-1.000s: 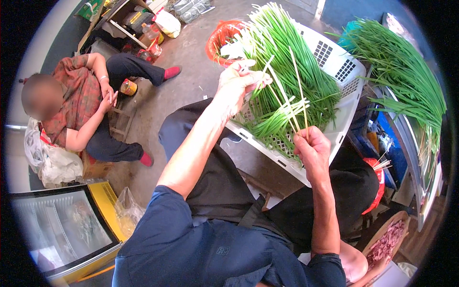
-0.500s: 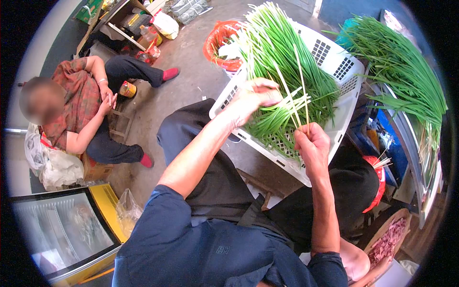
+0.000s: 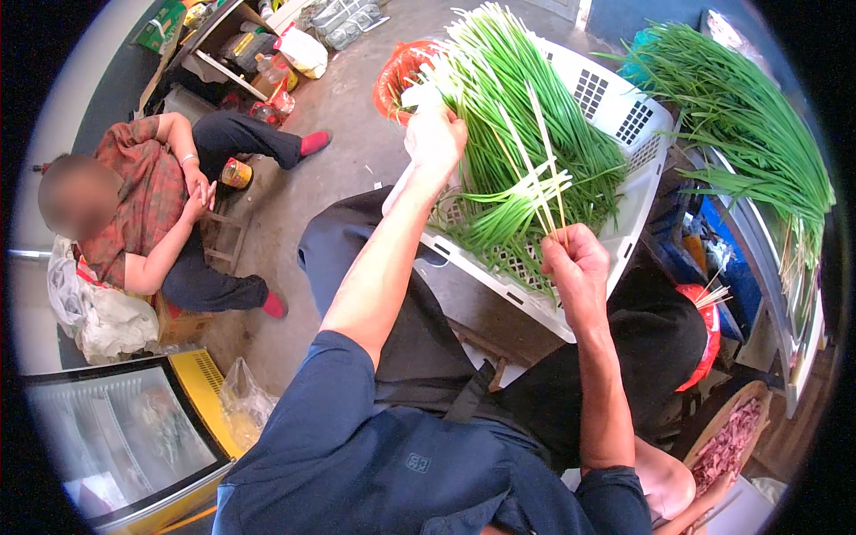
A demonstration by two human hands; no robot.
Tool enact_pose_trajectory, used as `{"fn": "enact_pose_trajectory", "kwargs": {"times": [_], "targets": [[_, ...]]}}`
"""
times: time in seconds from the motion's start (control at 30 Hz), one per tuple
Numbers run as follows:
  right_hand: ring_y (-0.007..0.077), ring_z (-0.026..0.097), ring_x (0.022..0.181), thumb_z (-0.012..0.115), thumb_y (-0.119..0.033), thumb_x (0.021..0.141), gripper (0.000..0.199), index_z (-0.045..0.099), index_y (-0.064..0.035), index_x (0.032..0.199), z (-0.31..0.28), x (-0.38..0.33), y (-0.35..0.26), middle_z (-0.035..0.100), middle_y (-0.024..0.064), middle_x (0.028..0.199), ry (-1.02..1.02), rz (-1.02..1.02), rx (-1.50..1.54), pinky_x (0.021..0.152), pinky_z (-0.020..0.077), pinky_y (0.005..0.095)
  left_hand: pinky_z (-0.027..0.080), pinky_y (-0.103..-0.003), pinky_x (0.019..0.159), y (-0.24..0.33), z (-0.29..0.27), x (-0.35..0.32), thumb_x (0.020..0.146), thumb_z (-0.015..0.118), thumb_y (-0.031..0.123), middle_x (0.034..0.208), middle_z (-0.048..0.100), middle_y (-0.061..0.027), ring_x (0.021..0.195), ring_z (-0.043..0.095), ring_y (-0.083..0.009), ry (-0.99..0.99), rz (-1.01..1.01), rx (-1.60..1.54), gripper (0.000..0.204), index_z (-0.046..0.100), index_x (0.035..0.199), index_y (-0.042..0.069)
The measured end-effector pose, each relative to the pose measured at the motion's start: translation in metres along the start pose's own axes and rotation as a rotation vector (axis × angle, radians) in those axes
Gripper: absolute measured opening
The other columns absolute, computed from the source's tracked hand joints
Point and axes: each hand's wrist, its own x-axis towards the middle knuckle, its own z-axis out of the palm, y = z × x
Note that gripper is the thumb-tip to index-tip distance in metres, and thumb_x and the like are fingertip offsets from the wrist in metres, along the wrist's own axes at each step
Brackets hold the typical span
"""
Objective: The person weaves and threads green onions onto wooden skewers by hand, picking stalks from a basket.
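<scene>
A white slotted plastic crate (image 3: pixel 635 134) rests tilted across my lap, heaped with long green chives (image 3: pixel 508 98). My left hand (image 3: pixel 434 140) reaches into the crate's left side and is closed on a bunch of chives near their pale ends. My right hand (image 3: pixel 575 263) hovers over the crate's near edge, pinching a few thin chive stalks (image 3: pixel 539 169) that stand up from my fist.
Another pile of chives (image 3: pixel 749 116) lies on a stand at the right. A seated person in a red patterned top (image 3: pixel 134 214) is at the left. An orange basket (image 3: pixel 397 76) sits beyond the crate, and a glass-topped cabinet (image 3: pixel 116 446) stands at lower left.
My left hand has moved farther up and left along the chives, from the middle of the crate toward its far left side. My right hand stays holding the stalks.
</scene>
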Motion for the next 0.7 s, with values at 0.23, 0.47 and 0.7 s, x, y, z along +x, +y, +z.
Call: {"fn": "enact_pose_trajectory", "kwargs": {"times": [0.23, 0.47, 0.7], "targets": [[0.0047, 0.049, 0.054, 0.061, -0.008, 0.086, 0.009, 0.057, -0.003, 0.08, -0.003, 0.001, -0.001, 0.056, -0.0015, 0.062, 0.0, -0.017, -0.06, 0.052, 0.0398, 0.0214, 0.046, -0.026, 0.062, -0.002, -0.031, -0.01, 0.08, 0.063, 0.004, 0.076, 0.066, -0.005, 0.064, 0.058, -0.0084, -0.193, -0.246, -0.829, 0.003, 0.061, 0.078, 0.005], [0.0042, 0.046, 0.056, 0.06, -0.008, 0.087, 0.01, 0.056, -0.0029, 0.079, 0.003, -0.003, -0.005, 0.053, -0.0027, 0.063, -0.055, -0.036, -0.032, 0.053, 0.0385, 0.021, 0.052, -0.035, 0.075, 0.008, -0.062, -0.025, 0.088, 0.058, 0.002, 0.082, 0.061, -0.0099, 0.078, 0.062, -0.021, -0.421, -0.302, -1.623, 0.005, 0.054, 0.092, 0.002], [0.0041, 0.047, 0.058, 0.06, -0.007, 0.087, 0.01, 0.055, -0.0025, 0.08, 0.003, -0.004, -0.006, 0.053, -0.0024, 0.065, -0.093, -0.047, -0.027, 0.054, 0.039, 0.0205, 0.053, -0.036, 0.084, 0.013, -0.065, -0.033, 0.086, 0.058, -0.002, 0.095, 0.062, -0.0108, 0.088, 0.062, -0.0223, -0.498, -0.394, -1.822, 0.007, 0.055, 0.092, 0.001]]}}
